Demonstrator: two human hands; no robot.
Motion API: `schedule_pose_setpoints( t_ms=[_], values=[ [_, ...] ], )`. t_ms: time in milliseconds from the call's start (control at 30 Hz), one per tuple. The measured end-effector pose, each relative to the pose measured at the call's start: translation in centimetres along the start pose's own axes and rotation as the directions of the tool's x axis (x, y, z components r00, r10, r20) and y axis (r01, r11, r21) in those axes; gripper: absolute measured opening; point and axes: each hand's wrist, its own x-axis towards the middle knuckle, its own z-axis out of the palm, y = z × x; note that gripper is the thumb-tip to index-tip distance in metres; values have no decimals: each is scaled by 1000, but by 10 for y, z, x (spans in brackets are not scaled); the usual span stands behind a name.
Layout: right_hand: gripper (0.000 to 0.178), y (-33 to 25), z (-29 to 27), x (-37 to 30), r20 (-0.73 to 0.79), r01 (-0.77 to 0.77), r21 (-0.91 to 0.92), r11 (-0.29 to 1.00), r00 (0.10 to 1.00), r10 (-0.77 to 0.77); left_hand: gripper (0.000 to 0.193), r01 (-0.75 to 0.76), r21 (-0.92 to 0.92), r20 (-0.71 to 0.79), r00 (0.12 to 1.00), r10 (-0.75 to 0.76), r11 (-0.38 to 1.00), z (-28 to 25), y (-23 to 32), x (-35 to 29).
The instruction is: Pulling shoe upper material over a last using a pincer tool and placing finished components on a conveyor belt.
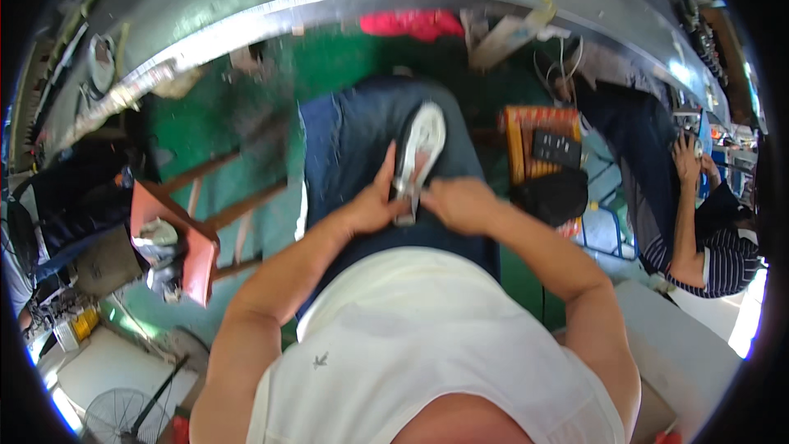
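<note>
A shoe (426, 136) with a pale, whitish oval face turned up lies over my lap, its wide end pointing away from me. Its narrow end, silvery grey, comes between my two hands. My left hand (374, 204) grips the left side of that end, with one finger stretched along the shoe's edge. On the other side, my right hand (462, 205) is closed, its thumb and bent fingers pressed to the shoe's right edge near the narrow end. Beneath the shoe is dark blue cloth (345, 140) covering my legs.
Ahead runs a long grey metal-edged bench (329, 4). A reddish stool (177, 247) with shoes on it stands at left. An orange crate-like seat (522, 148) carries dark items at right. Beyond it, a co-worker in a striped shirt (727, 267) sits working. A fan (123, 415) stands lower left.
</note>
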Motion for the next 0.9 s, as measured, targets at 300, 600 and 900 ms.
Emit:
schedule_pose_setpoints(
  t_ms=[300, 600, 900],
  values=[
    [28, 73, -99, -36, -445, 124, 714, 689, 840, 310, 85, -83, -595, -105, 994, 25, 799, -26, 37, -41],
    [44, 202, -301, -23, -823, -240, 266, 934, 447, 350, 91, -551, -491, -343, 834, 432, 675, -153, 255, 41],
    [39, 275, -357, 53, -880, -760, -177, 625, 407, 246, 70, -301, 75, -588, 757, 286, 951, -324, 383, 236]
  ],
)
